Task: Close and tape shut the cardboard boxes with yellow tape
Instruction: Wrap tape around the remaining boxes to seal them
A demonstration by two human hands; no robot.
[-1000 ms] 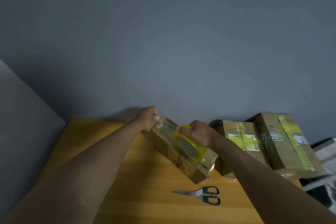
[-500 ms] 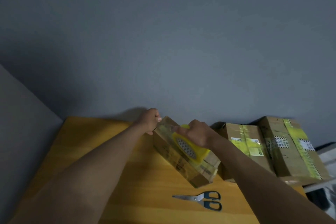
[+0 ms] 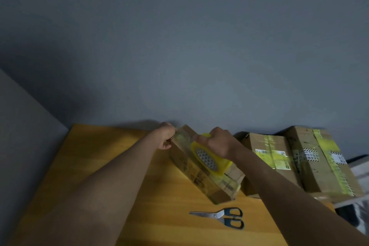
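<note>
A long brown cardboard box (image 3: 199, 171) lies slantwise on the wooden table (image 3: 111, 166), its top running from far left to near right. My left hand (image 3: 164, 138) curls over the box's far end and pinches the free end of the tape against it. My right hand (image 3: 216, 143) grips a yellow tape roll (image 3: 209, 161) that stands on the box's top. A shiny strip of tape (image 3: 184, 139) stretches between the two hands along the top.
Two taped cardboard boxes (image 3: 269, 158) (image 3: 319, 162) lie side by side at the right, against the grey wall. Scissors (image 3: 221, 216) with dark handles lie on the table in front of the slanted box. The table's right edge is near the boxes.
The view has tilted slightly, and the box with both hands sits a little further right in it. My right hand and the roll have barely shifted along the box.
</note>
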